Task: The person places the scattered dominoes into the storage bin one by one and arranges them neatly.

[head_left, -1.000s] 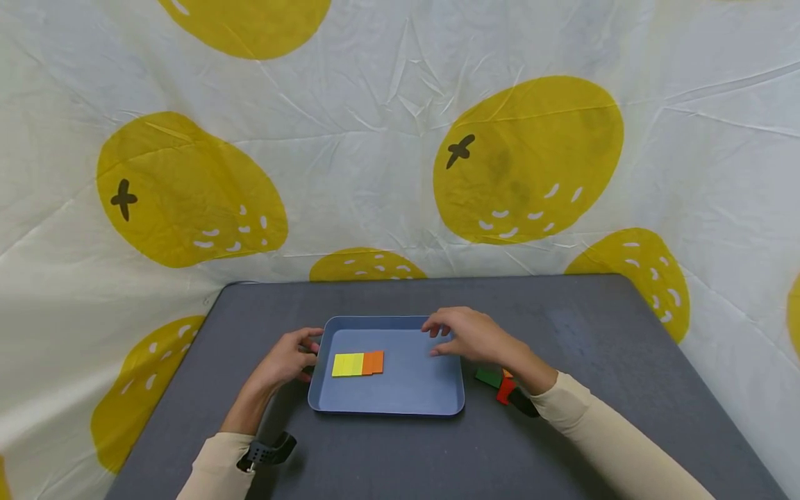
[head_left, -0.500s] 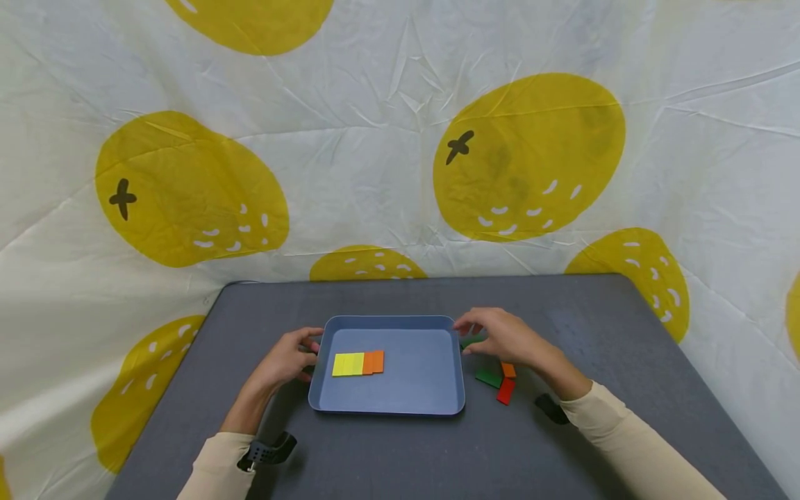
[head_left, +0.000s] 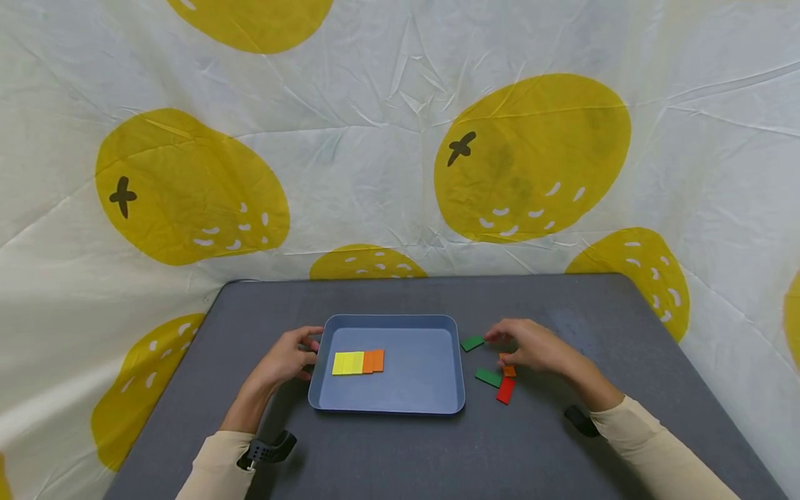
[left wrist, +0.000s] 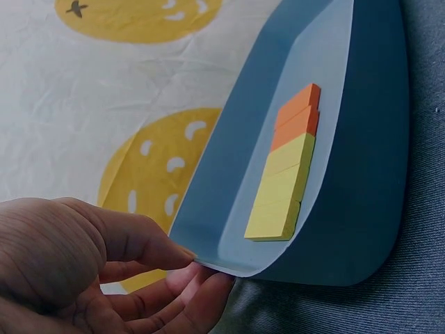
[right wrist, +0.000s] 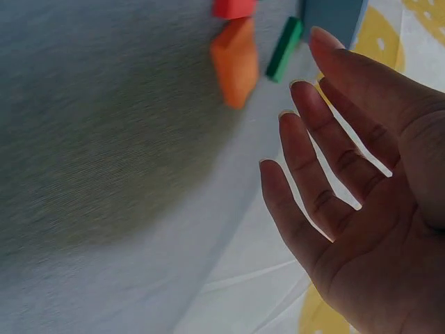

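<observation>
At the left end of the blue tray [head_left: 412, 389], my left hand [head_left: 287, 359] pinches the rim between thumb and fingers, as the left wrist view shows. Inside the tray a row of flat blocks lies side by side: yellow blocks [left wrist: 278, 188] and two orange blocks [left wrist: 297, 120]. My right hand [head_left: 531, 345] is to the right of the tray with fingers spread and nothing held. It hovers by a loose orange block [right wrist: 235, 61], partly covered by the thumb in the head view. A red block [head_left: 505, 391] and two green blocks, one nearer [head_left: 488, 378] and one farther [head_left: 472, 343], lie close by.
The dark grey table [head_left: 387, 458] extends around the tray. Behind it hangs a white cloth [head_left: 369, 180] with large yellow fruit prints. A black band [head_left: 270, 448] is on the left wrist and another [head_left: 581, 421] on the right.
My right hand has moved right, from over the tray to beside the loose blocks, uncovering the green and red ones. The left hand and the tray have stayed in place.
</observation>
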The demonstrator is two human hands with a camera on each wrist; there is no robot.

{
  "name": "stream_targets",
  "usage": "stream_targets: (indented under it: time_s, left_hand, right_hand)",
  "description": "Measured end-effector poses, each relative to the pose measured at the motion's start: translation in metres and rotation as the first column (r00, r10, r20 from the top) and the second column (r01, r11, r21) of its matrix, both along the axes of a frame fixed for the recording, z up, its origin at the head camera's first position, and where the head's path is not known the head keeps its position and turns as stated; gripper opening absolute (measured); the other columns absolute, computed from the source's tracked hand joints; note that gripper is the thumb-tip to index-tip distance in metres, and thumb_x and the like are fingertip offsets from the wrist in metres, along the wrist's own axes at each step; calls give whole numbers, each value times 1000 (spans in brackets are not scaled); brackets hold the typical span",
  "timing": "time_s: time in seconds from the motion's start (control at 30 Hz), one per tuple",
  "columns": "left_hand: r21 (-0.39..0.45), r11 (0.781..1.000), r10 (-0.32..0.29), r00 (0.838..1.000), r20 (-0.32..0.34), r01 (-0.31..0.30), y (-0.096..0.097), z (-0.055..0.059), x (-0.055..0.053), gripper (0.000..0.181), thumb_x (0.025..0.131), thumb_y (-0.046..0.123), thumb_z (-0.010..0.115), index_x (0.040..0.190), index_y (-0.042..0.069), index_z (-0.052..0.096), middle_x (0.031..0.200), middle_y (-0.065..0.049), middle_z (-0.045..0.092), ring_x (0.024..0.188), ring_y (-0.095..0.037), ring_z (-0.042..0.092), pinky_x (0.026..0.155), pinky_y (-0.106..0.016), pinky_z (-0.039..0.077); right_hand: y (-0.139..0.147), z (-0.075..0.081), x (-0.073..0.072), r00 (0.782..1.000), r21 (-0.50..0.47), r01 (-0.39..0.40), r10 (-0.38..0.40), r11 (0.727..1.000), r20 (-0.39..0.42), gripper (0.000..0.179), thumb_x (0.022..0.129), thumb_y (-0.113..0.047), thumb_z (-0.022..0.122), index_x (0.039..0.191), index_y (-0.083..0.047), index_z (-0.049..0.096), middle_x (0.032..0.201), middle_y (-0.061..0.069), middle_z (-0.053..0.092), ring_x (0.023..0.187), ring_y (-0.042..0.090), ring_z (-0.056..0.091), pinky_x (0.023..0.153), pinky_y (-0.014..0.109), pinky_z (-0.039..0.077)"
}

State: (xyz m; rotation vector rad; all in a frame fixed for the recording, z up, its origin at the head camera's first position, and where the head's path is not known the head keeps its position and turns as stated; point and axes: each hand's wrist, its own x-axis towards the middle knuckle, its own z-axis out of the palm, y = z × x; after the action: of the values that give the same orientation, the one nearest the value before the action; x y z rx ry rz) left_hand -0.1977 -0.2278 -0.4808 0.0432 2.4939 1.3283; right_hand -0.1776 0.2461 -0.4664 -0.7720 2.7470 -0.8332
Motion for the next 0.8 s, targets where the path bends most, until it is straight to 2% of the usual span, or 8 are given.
stream_targets:
  time_s: [0.23,0.5,0.8]
  left_hand:
    - [4,1000,1,1000,4,-1,0,0,0,58,93,-4,59,149,3,47,116,-22,56,93,-30,60,64,-41,58]
    - [-2,1000,-1,1000,4,1,0,1,0,58,93,-5,59,149,3,47,116,-22,57,92,-29,59,63,-41,58]
    - [2,1000,6,1000,5,-6,1,2,0,58,93,-5,59,149,2,47,116,-22,57,92,-29,59,63,-41,58]
  right_hand:
    - [15,-9,2,999,1,-21,21,1000,35,46,78,-10,87,119,2,68,116,13,73,108,31,70,91,50,54]
    - [20,-15,5,999,55,-48,47,997,14,45,76,-7,87,118,-3,71,113,5,67,105,29,67,89,48,54]
    - [19,-18,8,999,96,-37,39,995,-10,45,75,-9,87,118,-7,73,109,0,63,103,26,65,85,42,53]
